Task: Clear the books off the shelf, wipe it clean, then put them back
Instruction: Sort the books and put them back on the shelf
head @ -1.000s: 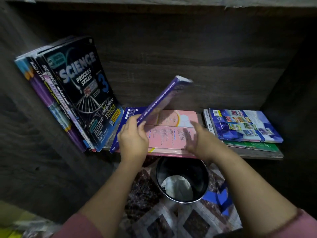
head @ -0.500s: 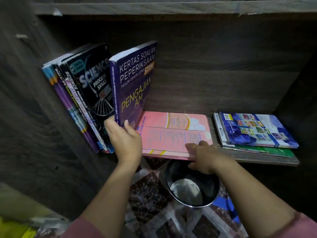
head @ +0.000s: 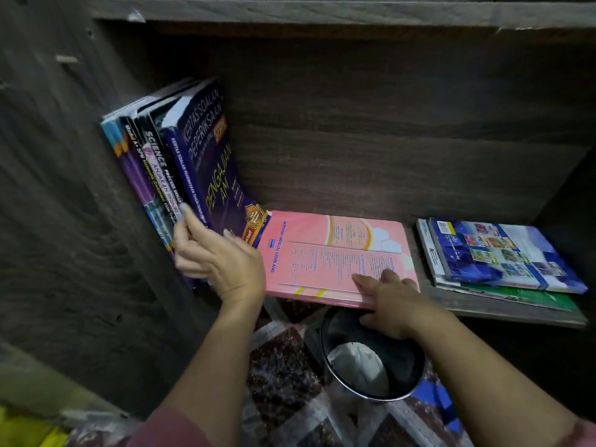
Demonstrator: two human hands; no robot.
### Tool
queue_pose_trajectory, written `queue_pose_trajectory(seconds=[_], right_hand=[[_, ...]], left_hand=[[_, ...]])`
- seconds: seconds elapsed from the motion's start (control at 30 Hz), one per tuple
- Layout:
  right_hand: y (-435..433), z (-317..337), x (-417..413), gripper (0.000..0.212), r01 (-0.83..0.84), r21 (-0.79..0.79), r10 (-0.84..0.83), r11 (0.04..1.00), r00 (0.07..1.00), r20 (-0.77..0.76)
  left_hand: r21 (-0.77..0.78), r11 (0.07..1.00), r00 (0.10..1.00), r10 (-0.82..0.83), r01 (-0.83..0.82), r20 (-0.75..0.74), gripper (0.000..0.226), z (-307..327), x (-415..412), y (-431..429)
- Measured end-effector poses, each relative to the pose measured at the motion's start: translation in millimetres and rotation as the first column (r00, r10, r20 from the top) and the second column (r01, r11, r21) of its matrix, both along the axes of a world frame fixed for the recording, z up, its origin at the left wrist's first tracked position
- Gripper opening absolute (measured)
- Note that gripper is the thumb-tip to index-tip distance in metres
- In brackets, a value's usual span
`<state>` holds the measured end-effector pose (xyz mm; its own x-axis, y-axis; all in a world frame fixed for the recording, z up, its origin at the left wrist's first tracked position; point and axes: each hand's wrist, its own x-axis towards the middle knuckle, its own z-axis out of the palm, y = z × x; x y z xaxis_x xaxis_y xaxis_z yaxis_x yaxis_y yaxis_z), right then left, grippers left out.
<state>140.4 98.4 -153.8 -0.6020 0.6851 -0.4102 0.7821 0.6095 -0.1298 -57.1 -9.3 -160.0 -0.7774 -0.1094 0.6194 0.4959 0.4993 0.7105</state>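
Both hands hold books: your left hand [head: 219,262] grips the dark purple paperback book [head: 219,175] leaning at the left end of the dark wooden shelf [head: 503,312]; your right hand [head: 393,301] pinches the front edge of the flat pink book [head: 332,253].
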Motion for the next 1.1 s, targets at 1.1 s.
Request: queue_pose_trajectory(seconds=[1.1], right_hand=[[32.6,-4.4,32.1,0.070,0.003,0.125,0.012,0.992,0.993,-0.117]], left_hand=[[-0.593,0.288,0.574,-0.728,0.752,0.374,0.073,-56.0,44.2,21.6]])
